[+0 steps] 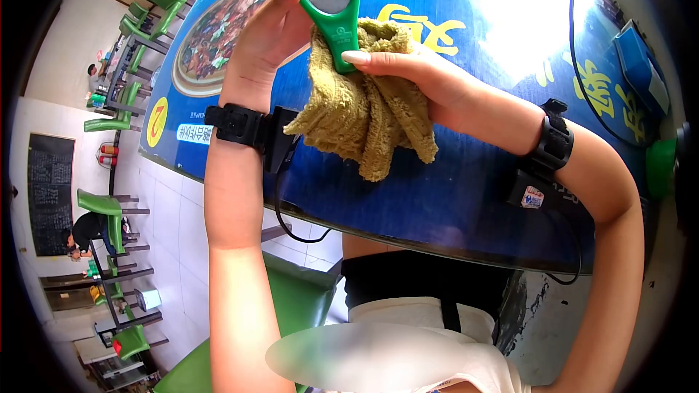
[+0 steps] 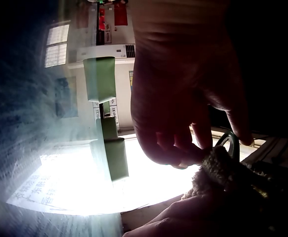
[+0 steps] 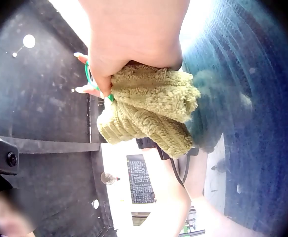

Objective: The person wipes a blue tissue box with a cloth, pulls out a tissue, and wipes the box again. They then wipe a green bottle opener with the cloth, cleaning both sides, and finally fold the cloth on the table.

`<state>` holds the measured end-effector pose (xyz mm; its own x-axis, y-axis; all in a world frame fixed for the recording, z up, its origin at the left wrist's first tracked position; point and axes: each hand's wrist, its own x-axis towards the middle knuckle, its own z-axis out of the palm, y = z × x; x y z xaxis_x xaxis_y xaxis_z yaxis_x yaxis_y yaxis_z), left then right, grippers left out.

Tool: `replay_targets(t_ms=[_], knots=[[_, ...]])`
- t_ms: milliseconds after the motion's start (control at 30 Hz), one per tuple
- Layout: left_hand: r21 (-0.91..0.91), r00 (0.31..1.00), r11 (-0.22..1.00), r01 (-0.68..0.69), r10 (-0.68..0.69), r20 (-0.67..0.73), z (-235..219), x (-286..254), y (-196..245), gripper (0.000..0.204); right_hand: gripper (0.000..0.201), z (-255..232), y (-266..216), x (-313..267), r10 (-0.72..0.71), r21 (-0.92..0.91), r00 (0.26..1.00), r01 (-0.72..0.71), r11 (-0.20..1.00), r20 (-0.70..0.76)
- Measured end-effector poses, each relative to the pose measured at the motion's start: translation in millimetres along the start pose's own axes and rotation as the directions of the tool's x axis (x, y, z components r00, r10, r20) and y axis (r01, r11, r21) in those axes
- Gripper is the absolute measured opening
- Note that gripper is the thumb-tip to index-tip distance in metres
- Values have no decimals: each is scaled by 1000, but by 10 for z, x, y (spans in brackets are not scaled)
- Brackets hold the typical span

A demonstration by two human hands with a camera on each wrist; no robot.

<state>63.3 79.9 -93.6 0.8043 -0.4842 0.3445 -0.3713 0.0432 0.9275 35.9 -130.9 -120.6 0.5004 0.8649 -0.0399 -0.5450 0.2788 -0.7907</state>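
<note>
A green-handled tool (image 1: 342, 33) with an oval head framing a grey metal plate stands upright in the head view. My right hand (image 1: 429, 84) pinches its handle end, thumb flat on the green plastic, and holds an olive, fluffy ribbed cloth (image 1: 360, 113) bunched behind it. My left hand (image 1: 269, 36) grips the oval head by its edges, thumb on one side and a finger on the other. In the right wrist view, the cloth (image 3: 153, 98) hangs in folds below the right hand (image 3: 134, 39). The left wrist view is dark, with the left hand's fingers (image 2: 178, 153) curled beside the cloth.
Under the hands lies a blue printed tabletop (image 1: 328, 196) with yellow lettering and a food picture. A blue box (image 1: 641, 65) and a black cable (image 1: 575, 44) are at the right. Green chairs (image 1: 102, 207) and a person (image 1: 95, 233) appear across the room.
</note>
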Motion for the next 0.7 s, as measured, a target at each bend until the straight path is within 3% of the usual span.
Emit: replay_targets(t_ms=[167, 367, 467, 567, 700], knots=[[100, 982, 995, -9, 27, -185, 121, -3, 29, 84, 38, 16, -6, -8, -2, -18, 1000, 2, 1000, -25], [297, 996, 955, 16, 11, -90, 54, 16, 20, 80, 33, -23, 13, -3, 18, 53, 999, -16, 998, -48], [345, 994, 938, 25, 14, -110, 141, 58, 83, 78, 32, -36, 14, 5, 7, 57, 998, -4, 998, -63], [278, 986, 960, 31, 16, -167, 198, 72, 72, 76, 33, -67, 21, 26, 4, 46, 998, -2, 999, -56], [35, 998, 999, 12, -10, -62, 190, 66, 142, 72, 36, -50, -17, 2, 29, 55, 999, -27, 998, -28]])
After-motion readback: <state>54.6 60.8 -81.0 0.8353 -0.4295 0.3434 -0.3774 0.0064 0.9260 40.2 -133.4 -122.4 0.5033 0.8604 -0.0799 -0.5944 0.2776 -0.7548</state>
